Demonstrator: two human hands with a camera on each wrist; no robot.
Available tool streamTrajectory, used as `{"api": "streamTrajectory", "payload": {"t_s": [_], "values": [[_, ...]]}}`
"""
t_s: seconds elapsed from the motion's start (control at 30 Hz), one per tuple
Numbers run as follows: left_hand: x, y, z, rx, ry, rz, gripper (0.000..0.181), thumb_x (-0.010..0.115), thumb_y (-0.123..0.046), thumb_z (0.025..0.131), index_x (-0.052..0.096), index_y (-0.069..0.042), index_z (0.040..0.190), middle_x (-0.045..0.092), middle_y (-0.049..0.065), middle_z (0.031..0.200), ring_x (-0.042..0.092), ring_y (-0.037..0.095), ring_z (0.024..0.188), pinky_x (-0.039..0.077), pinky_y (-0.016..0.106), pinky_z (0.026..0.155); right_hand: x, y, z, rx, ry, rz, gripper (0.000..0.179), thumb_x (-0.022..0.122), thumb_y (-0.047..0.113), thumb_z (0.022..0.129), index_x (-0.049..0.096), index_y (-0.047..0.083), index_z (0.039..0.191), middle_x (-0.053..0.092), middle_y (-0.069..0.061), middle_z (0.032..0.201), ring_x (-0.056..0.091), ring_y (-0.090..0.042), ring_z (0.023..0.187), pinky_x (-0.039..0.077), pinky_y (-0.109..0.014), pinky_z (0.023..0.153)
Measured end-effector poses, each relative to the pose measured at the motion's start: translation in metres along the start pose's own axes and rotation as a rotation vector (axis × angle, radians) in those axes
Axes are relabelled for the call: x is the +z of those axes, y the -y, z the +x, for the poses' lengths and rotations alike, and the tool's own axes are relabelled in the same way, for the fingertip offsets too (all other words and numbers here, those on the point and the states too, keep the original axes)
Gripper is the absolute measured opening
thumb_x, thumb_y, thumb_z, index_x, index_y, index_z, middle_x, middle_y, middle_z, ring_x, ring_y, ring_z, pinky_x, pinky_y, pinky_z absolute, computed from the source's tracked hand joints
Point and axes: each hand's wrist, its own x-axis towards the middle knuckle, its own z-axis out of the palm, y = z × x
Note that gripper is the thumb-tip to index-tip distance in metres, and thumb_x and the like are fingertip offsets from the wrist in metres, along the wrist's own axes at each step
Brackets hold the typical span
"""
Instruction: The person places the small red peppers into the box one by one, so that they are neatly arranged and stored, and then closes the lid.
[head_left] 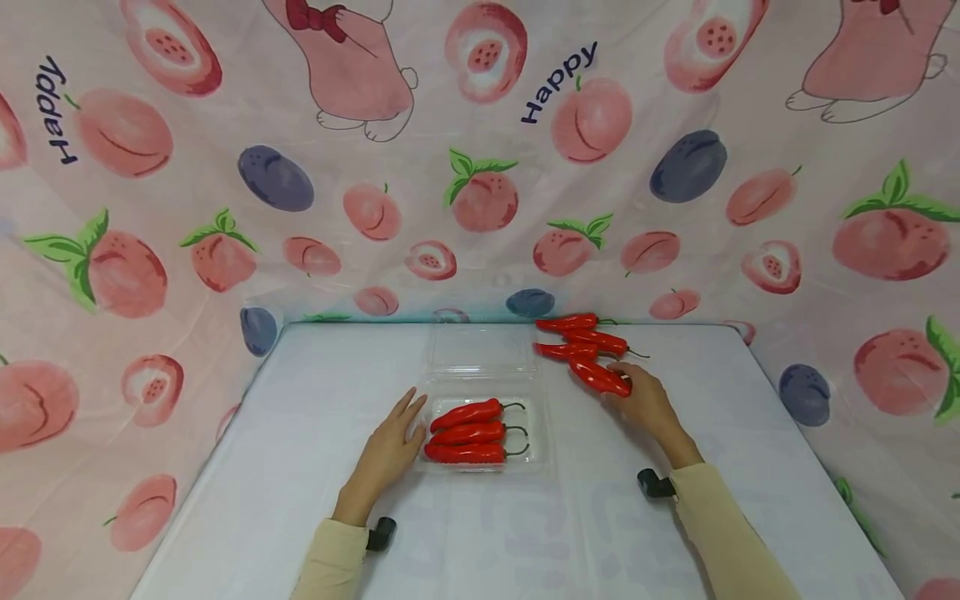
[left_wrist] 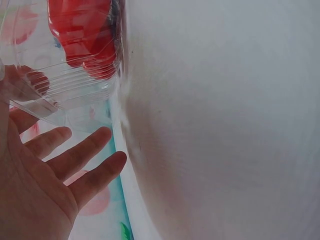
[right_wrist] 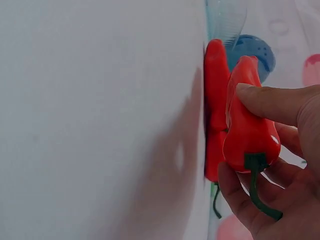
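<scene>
A red chili pepper (head_left: 597, 377) with a green stem is pinched by my right hand (head_left: 651, 407). In the right wrist view the thumb lies along the side of this pepper (right_wrist: 252, 125), and its stem hangs toward the palm. Three more red peppers (head_left: 581, 350) lie just beyond it at the back of the table. My left hand (head_left: 388, 450) is at the left side of a clear plastic box (head_left: 534, 454), fingers spread and nearly straight. Inside the box, three red peppers (head_left: 467, 433) lie side by side, stems to the right.
The box's clear lid (head_left: 482, 350) is folded back toward the far table edge. A white cover lies over the table (head_left: 300, 417). A fruit-patterned cloth (head_left: 420, 167) hangs behind and at both sides. Small black wrist devices (head_left: 381, 535) sit at both sleeves.
</scene>
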Motion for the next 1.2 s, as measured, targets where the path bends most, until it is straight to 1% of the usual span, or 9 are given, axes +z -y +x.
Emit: {"api": "streamTrajectory", "payload": {"t_s": [0.1, 0.23, 0.47, 0.9, 1.2], "values": [[0.000, 0.000, 0.000, 0.002, -0.004, -0.001, 0.053, 0.055, -0.027, 0.097, 0.045, -0.021, 0.149, 0.033, 0.001, 0.160, 0.049, 0.035, 0.137, 0.042, 0.060, 0.107, -0.002, 0.006, -0.002, -0.006, -0.008, 0.001, 0.062, 0.073, 0.021, 0.088, 0.047, 0.006, 0.142, 0.054, -0.021, 0.137, 0.053, -0.038, 0.120, 0.048, -0.058, 0.102], [0.000, -0.001, -0.001, 0.008, -0.008, 0.000, 0.053, 0.055, -0.027, 0.097, 0.045, -0.021, 0.149, 0.034, 0.001, 0.160, 0.049, 0.034, 0.137, 0.043, 0.059, 0.107, -0.004, 0.012, -0.004, -0.030, -0.024, -0.002, 0.062, 0.074, 0.021, 0.087, 0.048, 0.008, 0.142, 0.053, -0.021, 0.137, 0.052, -0.039, 0.120, 0.049, -0.058, 0.101], [0.000, 0.000, -0.001, 0.009, -0.009, 0.001, 0.052, 0.055, -0.026, 0.097, 0.045, -0.021, 0.149, 0.034, 0.001, 0.160, 0.049, 0.034, 0.137, 0.043, 0.059, 0.107, -0.007, 0.024, -0.007, -0.089, -0.059, -0.004, 0.060, 0.074, 0.018, 0.087, 0.050, 0.010, 0.141, 0.054, -0.021, 0.136, 0.051, -0.040, 0.121, 0.048, -0.059, 0.101], [0.002, 0.001, 0.000, 0.009, -0.011, 0.007, 0.053, 0.055, -0.026, 0.097, 0.045, -0.021, 0.149, 0.034, 0.001, 0.160, 0.049, 0.034, 0.137, 0.042, 0.059, 0.107, -0.014, 0.046, -0.018, -0.145, -0.074, 0.013, 0.060, 0.076, 0.016, 0.085, 0.051, 0.009, 0.138, 0.052, -0.019, 0.139, 0.049, -0.039, 0.123, 0.047, -0.059, 0.102], [0.002, 0.002, 0.000, 0.007, -0.009, 0.007, 0.053, 0.055, -0.027, 0.098, 0.044, -0.023, 0.149, 0.033, 0.000, 0.160, 0.048, 0.033, 0.137, 0.042, 0.060, 0.107, -0.013, 0.057, -0.024, -0.191, -0.109, 0.011, 0.064, 0.079, 0.015, 0.082, 0.051, 0.007, 0.138, 0.053, -0.019, 0.134, 0.051, -0.038, 0.119, 0.052, -0.058, 0.096]]}}
